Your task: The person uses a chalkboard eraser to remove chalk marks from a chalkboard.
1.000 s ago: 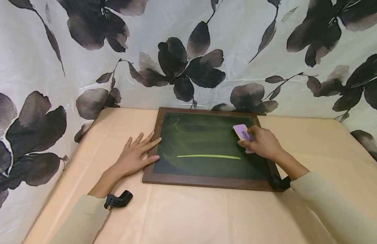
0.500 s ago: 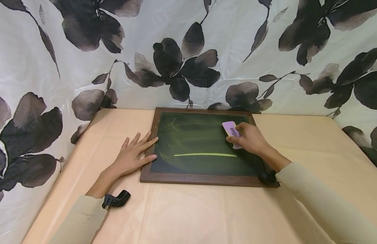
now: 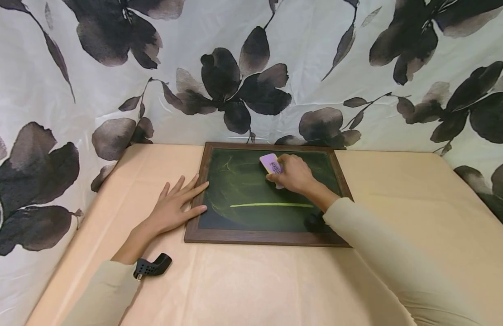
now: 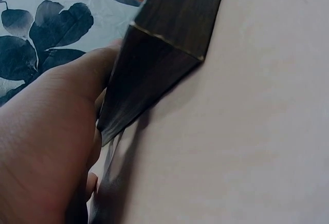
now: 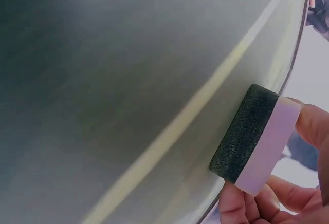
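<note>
A chalkboard (image 3: 235, 222) with a brown wooden frame lies on the table. One yellow chalk line (image 3: 271, 204) runs across its lower part, and pale smears show above that. My right hand (image 3: 296, 174) grips a board eraser (image 3: 270, 164) between thumb and fingers, over the upper middle of the board. In the right wrist view the eraser (image 5: 267, 147) has a lilac top and a dark felt side turned to the board. With fingers spread, my left hand (image 3: 171, 210) rests on the board's left frame; in the left wrist view it lies along the frame (image 4: 169, 23).
A peach cloth (image 3: 251, 280) covers the table around the board. Behind it and to the left hangs a white sheet (image 3: 324, 54) with dark printed flowers. A black wrist camera (image 3: 153, 266) sits on the left wrist.
My right hand has moved left with the eraser, from the board's right side to its upper middle. The left hand stays on the frame. The chalk line looks the same.
</note>
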The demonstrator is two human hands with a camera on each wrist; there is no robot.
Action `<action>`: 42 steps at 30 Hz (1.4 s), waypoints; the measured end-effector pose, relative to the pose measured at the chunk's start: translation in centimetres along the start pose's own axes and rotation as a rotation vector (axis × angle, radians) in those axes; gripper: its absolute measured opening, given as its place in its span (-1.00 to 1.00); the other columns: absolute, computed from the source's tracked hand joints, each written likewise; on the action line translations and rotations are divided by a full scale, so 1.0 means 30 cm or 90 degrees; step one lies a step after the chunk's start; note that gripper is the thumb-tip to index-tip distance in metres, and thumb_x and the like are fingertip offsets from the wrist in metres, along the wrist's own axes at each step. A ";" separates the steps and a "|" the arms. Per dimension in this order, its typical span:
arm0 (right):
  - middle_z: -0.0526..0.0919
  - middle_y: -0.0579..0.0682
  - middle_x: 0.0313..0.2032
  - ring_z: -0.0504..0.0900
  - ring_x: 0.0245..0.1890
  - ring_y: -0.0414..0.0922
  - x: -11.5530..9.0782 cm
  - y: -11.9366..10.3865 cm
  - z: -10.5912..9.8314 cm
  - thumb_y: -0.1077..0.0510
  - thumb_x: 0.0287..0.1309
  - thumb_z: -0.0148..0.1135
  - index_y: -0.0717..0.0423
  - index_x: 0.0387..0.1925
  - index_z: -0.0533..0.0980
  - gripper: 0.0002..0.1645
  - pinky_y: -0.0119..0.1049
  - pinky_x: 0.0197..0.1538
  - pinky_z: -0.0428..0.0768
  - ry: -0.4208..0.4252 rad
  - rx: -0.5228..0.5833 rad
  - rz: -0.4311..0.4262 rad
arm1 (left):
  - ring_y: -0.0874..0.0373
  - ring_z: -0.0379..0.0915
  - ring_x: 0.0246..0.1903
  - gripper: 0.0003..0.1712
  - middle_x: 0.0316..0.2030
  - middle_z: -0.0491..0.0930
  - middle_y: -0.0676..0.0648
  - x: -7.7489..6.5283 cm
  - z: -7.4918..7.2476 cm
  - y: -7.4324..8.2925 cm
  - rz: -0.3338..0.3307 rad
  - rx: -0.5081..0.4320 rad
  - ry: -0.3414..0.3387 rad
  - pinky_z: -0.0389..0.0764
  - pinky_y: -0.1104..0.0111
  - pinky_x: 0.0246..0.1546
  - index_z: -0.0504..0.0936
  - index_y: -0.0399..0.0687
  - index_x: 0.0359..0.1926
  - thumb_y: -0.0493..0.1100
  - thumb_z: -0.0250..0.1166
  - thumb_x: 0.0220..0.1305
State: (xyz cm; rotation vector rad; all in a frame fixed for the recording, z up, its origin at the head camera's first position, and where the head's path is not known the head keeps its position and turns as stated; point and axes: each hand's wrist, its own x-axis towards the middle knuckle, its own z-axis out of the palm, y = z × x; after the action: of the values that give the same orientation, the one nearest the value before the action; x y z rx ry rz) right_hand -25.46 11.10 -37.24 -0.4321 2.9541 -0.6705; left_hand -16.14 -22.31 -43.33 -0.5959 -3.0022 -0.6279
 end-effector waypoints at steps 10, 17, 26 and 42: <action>0.56 0.09 -0.20 0.52 -0.26 -0.03 0.067 -0.150 0.079 -0.13 0.01 0.40 0.23 0.16 0.47 -0.24 -0.16 -0.33 0.50 -0.012 -0.013 -0.059 | -0.22 -0.33 0.43 -0.22 0.47 -0.06 -0.02 -0.004 0.000 -0.002 0.002 -0.005 0.009 -0.37 -0.23 0.29 0.15 0.31 0.47 0.32 0.09 0.29; 0.48 0.14 -0.14 0.49 -0.27 -0.03 0.061 -0.205 0.089 -0.02 0.06 0.41 0.22 0.21 0.44 -0.27 -0.22 -0.29 0.49 -0.068 -0.017 -0.141 | -0.24 -0.31 0.43 -0.23 0.47 -0.04 -0.02 -0.001 0.002 0.005 0.007 -0.008 0.014 -0.35 -0.24 0.29 0.17 0.29 0.46 0.32 0.09 0.29; 0.42 0.13 -0.13 0.44 -0.24 -0.02 0.039 -0.207 0.082 0.08 0.05 0.43 0.16 0.22 0.43 -0.31 -0.22 -0.22 0.46 -0.135 0.010 -0.231 | -0.22 -0.30 0.43 -0.22 0.47 -0.03 -0.03 -0.001 0.004 0.001 0.007 0.001 0.019 -0.35 -0.25 0.28 0.18 0.29 0.46 0.33 0.10 0.29; 0.36 0.14 -0.15 0.50 -0.46 -0.11 -0.058 -0.054 -0.068 0.09 0.13 0.37 0.26 0.28 0.35 -0.28 -0.31 -0.43 0.57 -0.142 0.068 -0.195 | -0.22 -0.32 0.43 -0.22 0.47 -0.05 -0.02 -0.001 0.010 0.002 0.007 0.011 0.017 -0.36 -0.23 0.29 0.15 0.30 0.47 0.34 0.08 0.29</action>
State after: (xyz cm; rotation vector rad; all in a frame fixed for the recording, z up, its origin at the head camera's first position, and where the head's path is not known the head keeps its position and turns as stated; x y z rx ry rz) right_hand -23.68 11.06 -34.66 -0.8974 2.6531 -0.7481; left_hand -16.06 -22.17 -43.58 -0.5969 -2.9750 -0.6030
